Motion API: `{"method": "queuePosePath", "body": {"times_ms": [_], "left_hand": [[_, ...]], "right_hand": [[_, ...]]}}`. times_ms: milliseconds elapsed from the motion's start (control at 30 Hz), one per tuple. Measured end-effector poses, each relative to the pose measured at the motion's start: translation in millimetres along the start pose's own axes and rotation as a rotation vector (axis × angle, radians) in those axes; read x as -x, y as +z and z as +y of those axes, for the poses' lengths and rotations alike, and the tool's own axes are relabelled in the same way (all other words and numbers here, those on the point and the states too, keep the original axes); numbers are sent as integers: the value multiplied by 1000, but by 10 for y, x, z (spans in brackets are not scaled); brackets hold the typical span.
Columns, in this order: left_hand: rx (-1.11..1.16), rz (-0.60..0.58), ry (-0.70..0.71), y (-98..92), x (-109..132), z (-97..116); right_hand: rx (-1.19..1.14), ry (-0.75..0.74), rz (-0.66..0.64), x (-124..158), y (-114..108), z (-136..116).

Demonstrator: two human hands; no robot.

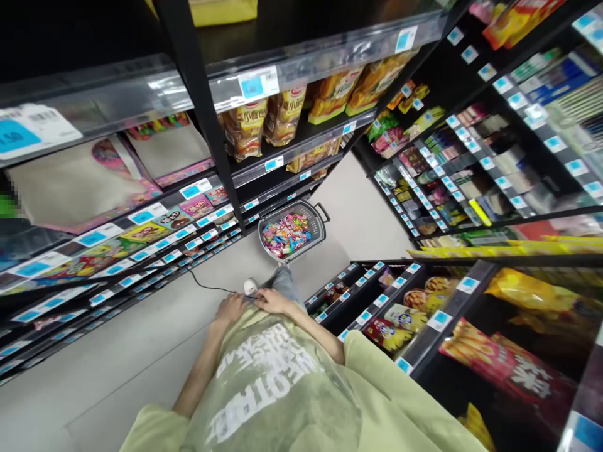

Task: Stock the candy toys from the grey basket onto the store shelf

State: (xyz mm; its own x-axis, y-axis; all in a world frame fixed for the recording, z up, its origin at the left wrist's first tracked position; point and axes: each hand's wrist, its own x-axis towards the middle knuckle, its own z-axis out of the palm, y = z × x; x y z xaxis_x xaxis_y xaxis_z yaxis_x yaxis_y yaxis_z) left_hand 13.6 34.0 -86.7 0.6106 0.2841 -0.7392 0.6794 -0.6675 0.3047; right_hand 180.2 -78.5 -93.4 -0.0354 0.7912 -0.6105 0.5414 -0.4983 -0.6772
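Both hands are held close together in front of my waist. My left hand (pixel 230 309) has its fingers curled by a thin dark cable (pixel 207 287) that runs off toward the left shelf. Beside it, my right hand (pixel 273 301) is bent inward, fingers closed near a small dark item (pixel 252 297). That item is too small and too covered to name. Beyond my feet, a grey shopping basket (pixel 321 237) stands on the floor with its black handle outward. Many small colourful wrapped packets (pixel 289 233) lie in it, and neither hand touches it.
On the left, a tall black shelf (pixel 221 144) holds bagged bread (pixel 285 116) and boxed snacks (pixel 181 216). Shelves (pixel 471 169) of goods rise across the aisle, and a low shelf with snack bags (pixel 396 320) stands close at my right. Pale floor (pixel 372 216) runs between them.
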Motion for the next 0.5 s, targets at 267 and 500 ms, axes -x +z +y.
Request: {"method": "queuePosePath", "body": {"times_ms": [267, 500], "left_hand": [[-85, -100, 63, -338, -416, 470], [-135, -113, 149, -718, -1006, 946]], "right_hand": [[-130, 40, 67, -224, -447, 410], [-318, 172, 129, -405, -783, 1112]]}}
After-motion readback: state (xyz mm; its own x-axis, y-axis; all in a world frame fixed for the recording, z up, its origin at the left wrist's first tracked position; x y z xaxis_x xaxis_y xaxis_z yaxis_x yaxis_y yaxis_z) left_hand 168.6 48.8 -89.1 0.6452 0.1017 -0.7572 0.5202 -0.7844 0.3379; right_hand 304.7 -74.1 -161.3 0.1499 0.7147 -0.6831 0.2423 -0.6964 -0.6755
